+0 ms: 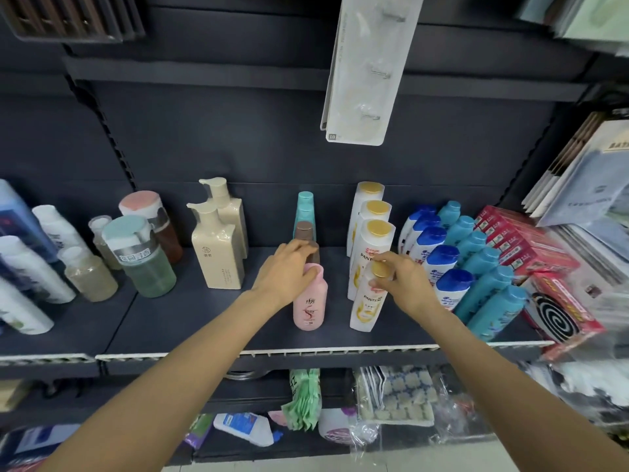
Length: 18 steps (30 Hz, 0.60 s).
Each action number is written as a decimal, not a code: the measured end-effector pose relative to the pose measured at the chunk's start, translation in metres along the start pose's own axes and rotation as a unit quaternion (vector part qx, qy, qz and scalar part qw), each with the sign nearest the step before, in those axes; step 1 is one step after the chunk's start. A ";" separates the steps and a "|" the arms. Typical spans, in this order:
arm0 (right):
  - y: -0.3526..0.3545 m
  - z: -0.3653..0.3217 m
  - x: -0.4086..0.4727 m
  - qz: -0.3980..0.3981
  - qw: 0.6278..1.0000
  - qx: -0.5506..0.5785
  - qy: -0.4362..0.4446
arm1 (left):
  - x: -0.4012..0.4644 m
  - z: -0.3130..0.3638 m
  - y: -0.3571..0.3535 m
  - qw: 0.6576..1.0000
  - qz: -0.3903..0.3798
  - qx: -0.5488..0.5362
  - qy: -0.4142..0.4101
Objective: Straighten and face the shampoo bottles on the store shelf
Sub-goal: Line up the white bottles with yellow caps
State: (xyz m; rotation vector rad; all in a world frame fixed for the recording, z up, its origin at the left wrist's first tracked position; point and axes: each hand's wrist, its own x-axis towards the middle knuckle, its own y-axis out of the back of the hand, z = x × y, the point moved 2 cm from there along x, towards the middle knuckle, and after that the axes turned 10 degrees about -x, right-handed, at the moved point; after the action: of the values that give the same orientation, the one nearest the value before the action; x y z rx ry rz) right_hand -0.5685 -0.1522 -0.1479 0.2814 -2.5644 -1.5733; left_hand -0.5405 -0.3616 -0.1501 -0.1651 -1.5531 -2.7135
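Note:
On the dark shelf a pink bottle stands at the front of a row, with brown-capped bottles and a teal bottle behind it. My left hand grips the top of the pink bottle. To the right runs a row of white Pantene bottles with gold caps. My right hand pinches the neck of the front Pantene bottle, just under its gold cap. Both front bottles stand upright with labels facing me.
Cream pump bottles stand left of the pink row; jars and white bottles fill the far left. Blue and teal bottles and red boxes crowd the right. A hook package hangs above. Bagged goods lie on the shelf below.

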 end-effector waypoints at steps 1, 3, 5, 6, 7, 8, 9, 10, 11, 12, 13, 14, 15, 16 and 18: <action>0.002 0.001 -0.001 0.006 1.000 0.015 0.003 | 0.000 0.001 0.000 1.000 0.000 0.003 0.002; 0.009 -0.001 -0.003 0.031 0.998 0.044 0.014 | 0.000 0.003 0.000 1.000 0.000 0.008 0.008; 0.024 -0.005 -0.007 0.068 0.994 0.090 0.008 | -0.001 0.007 0.000 1.000 0.007 0.000 0.010; 0.032 -0.008 -0.009 0.086 0.989 0.120 0.001 | -0.002 0.011 0.001 1.000 0.017 -0.011 0.005; 0.040 -0.010 -0.012 0.105 0.984 0.147 -0.004 | -0.004 0.015 0.001 0.999 0.032 -0.027 -0.005; 0.048 -0.010 -0.014 0.124 0.977 0.172 -0.010 | -0.006 0.021 0.002 0.997 0.049 -0.051 -0.022; 0.056 -0.010 -0.015 0.141 0.970 0.197 -0.014 | -0.008 0.027 0.003 0.994 0.061 -0.079 -0.040; 0.064 -0.009 -0.016 0.150 0.961 0.231 -0.020 | -0.011 0.033 0.004 0.991 0.066 -0.106 -0.055; 0.070 -0.008 -0.018 0.148 0.948 0.279 -0.031 | -0.014 0.039 0.004 0.988 0.061 -0.129 -0.064; 0.075 -0.007 -0.019 0.134 0.931 0.337 -0.046 | -0.016 0.044 0.005 0.986 0.049 -0.144 -0.063; 0.078 -0.004 -0.020 0.112 0.911 0.392 -0.060 | -0.018 0.049 0.008 0.987 0.034 -0.150 -0.052; 0.080 -0.002 -0.022 0.091 0.895 0.432 -0.070 | -0.019 0.054 0.011 0.987 0.015 -0.158 -0.032; 0.082 0.000 -0.023 0.075 0.882 0.459 -0.077 | -0.020 0.058 0.015 0.985 -0.005 -0.172 -0.004; 0.082 0.002 -0.025 0.064 0.866 0.488 -0.083 | -0.022 0.060 0.018 0.980 -0.028 -0.192 0.033; 0.081 0.005 -0.028 0.056 0.826 0.552 -0.096 | -0.027 0.059 0.025 0.950 -0.093 -0.271 0.127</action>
State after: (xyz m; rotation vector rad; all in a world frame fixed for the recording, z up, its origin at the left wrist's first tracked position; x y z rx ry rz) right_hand -0.5502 -0.1058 -0.0782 0.0410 -3.2473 0.1069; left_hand -0.5073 -0.3246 -0.1017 0.3342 -0.7697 -3.0828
